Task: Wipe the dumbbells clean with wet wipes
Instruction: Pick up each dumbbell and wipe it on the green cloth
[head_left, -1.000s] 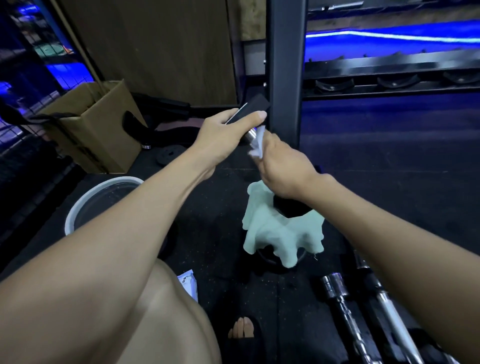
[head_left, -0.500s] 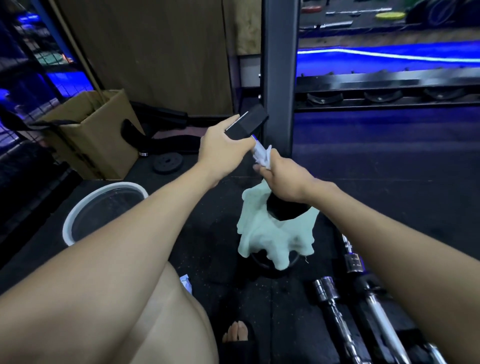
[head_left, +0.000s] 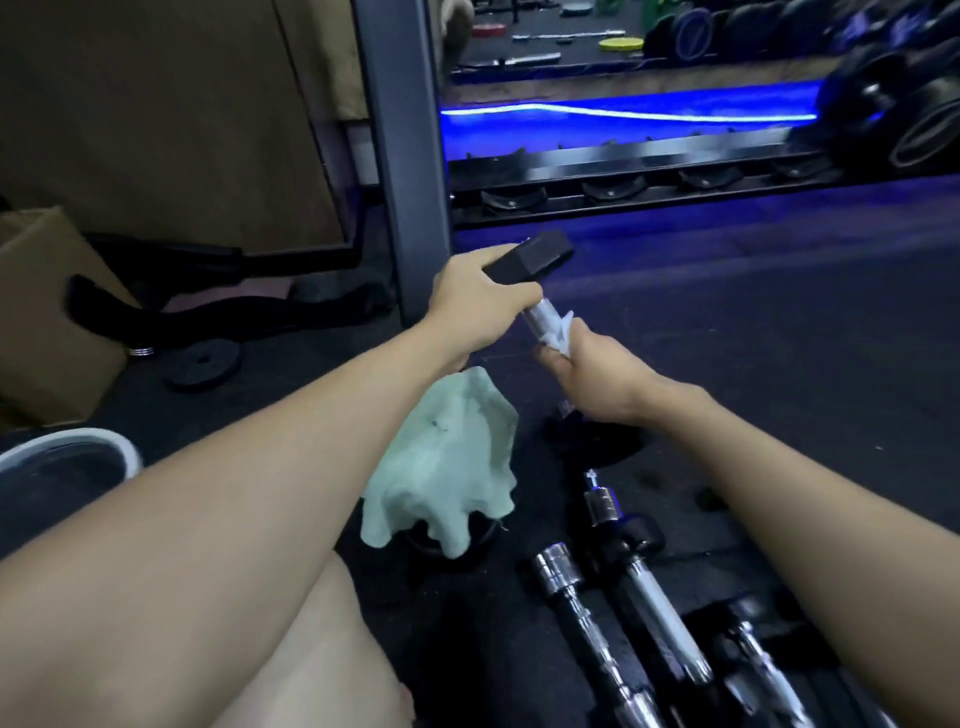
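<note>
A dumbbell with a black hex head (head_left: 530, 254) and a chrome handle stands tilted above the floor. My left hand (head_left: 478, 306) grips its upper head. Wrapped round the chrome handle just below is a white wet wipe (head_left: 558, 335), and my right hand (head_left: 592, 371) grips that wipe against the handle. The dumbbell's lower head (head_left: 576, 436) shows dark under my right wrist, resting on the floor.
A pale green cloth (head_left: 447, 467) drapes over a dark object. Chrome bars and dumbbell handles (head_left: 582, 613) lie at the lower right. A white-rimmed bucket (head_left: 67, 457) and a cardboard box (head_left: 41, 322) stand left. A rack post (head_left: 400, 156) rises behind; a small weight plate (head_left: 205, 364) lies on the floor.
My view has swung right and down. My right hand with the wipe has slid down the handle, away from the left hand, baring chrome between them.
</note>
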